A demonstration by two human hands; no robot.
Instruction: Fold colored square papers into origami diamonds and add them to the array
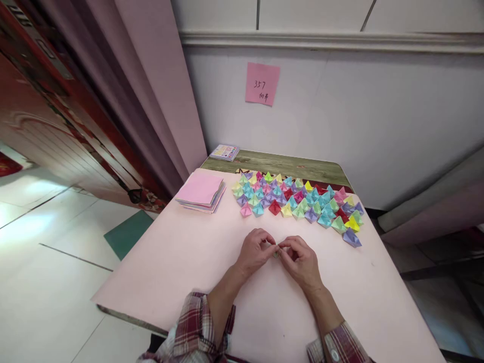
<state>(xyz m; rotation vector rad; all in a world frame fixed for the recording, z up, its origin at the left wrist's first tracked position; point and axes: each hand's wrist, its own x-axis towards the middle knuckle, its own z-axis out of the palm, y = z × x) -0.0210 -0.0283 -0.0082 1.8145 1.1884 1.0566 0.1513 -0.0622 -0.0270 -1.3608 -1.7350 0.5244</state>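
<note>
Over the middle of the pink tabletop, my left hand and my right hand meet at the fingertips. Both pinch a small piece of green folded paper between them. Most of that paper is hidden behind the fingers, so its exact shape does not show. Just beyond my hands stand many small folded paper boats in rows, in blue, green, purple, pink, red and yellow. A purple paper boat sits at the near right end of the rows.
To the left lies a stack of coloured paper sheets, pink on top. A small packet rests at the back left corner on a green wood-patterned strip. A pink note with handwriting hangs on the wall. A curtain borders the left.
</note>
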